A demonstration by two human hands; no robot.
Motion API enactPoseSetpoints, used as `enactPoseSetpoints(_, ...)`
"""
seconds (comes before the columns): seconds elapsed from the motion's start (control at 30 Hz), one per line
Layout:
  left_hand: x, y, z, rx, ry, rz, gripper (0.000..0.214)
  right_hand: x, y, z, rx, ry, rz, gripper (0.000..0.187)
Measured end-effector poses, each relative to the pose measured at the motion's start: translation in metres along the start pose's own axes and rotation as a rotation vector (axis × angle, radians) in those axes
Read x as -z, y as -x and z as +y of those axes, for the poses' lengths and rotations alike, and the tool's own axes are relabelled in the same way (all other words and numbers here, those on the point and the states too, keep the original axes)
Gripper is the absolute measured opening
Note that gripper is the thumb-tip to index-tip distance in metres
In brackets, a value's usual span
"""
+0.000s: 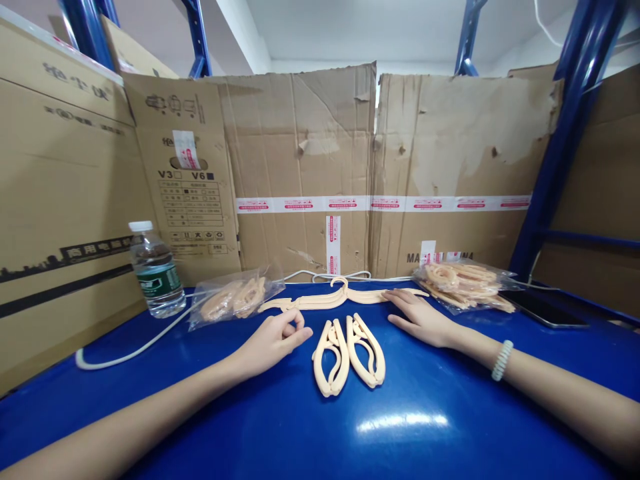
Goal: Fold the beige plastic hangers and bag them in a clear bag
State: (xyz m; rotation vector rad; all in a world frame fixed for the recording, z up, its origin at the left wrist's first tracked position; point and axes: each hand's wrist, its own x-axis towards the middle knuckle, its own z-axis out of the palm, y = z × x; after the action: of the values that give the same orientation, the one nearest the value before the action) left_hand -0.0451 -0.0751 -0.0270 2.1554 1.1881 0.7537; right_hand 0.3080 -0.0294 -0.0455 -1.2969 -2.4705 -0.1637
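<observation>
An unfolded cream plastic folding hanger (320, 302) lies across the blue table, its hook pointing away from me. My left hand (273, 341) rests just in front of the hanger's left end, fingers loosely curled and thumb apart, with nothing visible in it. Fingers outstretched, my right hand (419, 316) lies flat with its fingertips on the hanger's right arm. Between my hands and nearer to me are two folded hangers side by side, a left folded hanger (318, 380) and a right folded hanger (379, 367).
Left of the hanger lies a clear bag of folded hangers (233, 300), near a water bottle (157, 273) and a white cable (135, 350). At right are a fuller bag of hangers (463, 283) and a dark phone (545, 310). Cardboard (300, 167) walls the back.
</observation>
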Motion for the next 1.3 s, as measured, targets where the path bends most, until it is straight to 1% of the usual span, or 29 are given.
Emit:
enactPoseSetpoints(0.07,-0.001,0.0,-0.002,0.012,0.096,-0.023,0.034,-0.001,0.0,0.001,-0.016,-0.008,-0.026,0.056)
enactPoseSetpoints(0.1,-0.001,0.0,-0.003,0.012,0.135,-0.027,0.035,-0.001,0.001,0.001,-0.016,-0.01,-0.019,0.054)
enactPoseSetpoints(0.27,-0.001,0.002,-0.004,-0.007,0.19,0.009,0.04,0.006,0.002,-0.004,0.034,-0.031,0.079,0.041)
enactPoseSetpoints(0.4,0.0,0.004,-0.003,-0.004,0.164,0.063,0.045,0.008,0.002,-0.007,0.062,-0.091,0.11,0.032)
enactPoseSetpoints(0.5,0.002,0.004,-0.002,-0.066,0.079,0.051,0.051,0.01,0.003,-0.008,0.058,-0.145,0.081,0.026)
enactPoseSetpoints(0.57,0.003,0.005,-0.001,-0.083,0.038,0.035,0.054,0.012,0.005,-0.009,0.059,-0.158,0.059,0.024)
enactPoseSetpoints(0.7,0.004,0.007,0.005,-0.041,0.008,0.07,0.051,0.017,0.007,-0.015,0.077,-0.147,0.079,0.018)
enactPoseSetpoints(0.77,0.005,0.008,0.009,-0.019,0.024,0.097,0.044,0.019,0.008,-0.017,0.06,-0.142,0.104,0.017)
enactPoseSetpoints(0.83,0.006,0.008,0.011,0.018,0.098,0.086,0.037,0.024,0.009,-0.017,0.028,-0.131,0.135,0.018)
enactPoseSetpoints(0.93,0.01,0.009,0.014,0.058,0.261,0.061,0.042,0.035,0.011,-0.014,-0.02,-0.134,0.204,0.019)
enactPoseSetpoints(1.03,0.011,0.011,0.02,0.058,0.352,0.094,0.051,0.05,0.014,-0.011,-0.052,-0.162,0.293,0.022)
enactPoseSetpoints(1.13,0.008,0.017,0.028,0.075,0.324,0.078,0.058,0.062,0.017,-0.013,-0.052,-0.213,0.369,0.024)
enactPoseSetpoints(1.2,0.003,0.021,0.032,0.095,0.261,0.042,0.063,0.066,0.019,-0.019,-0.052,-0.248,0.4,0.025)
enactPoseSetpoints(1.23,0.001,0.023,0.033,0.11,0.236,0.044,0.065,0.066,0.019,-0.024,-0.053,-0.259,0.407,0.026)
enactPoseSetpoints(1.27,-0.002,0.025,0.034,0.134,0.228,0.074,0.064,0.067,0.02,-0.029,-0.055,-0.264,0.405,0.027)
enactPoseSetpoints(1.3,-0.004,0.026,0.034,0.166,0.245,0.128,0.06,0.067,0.021,-0.034,-0.057,-0.265,0.396,0.027)
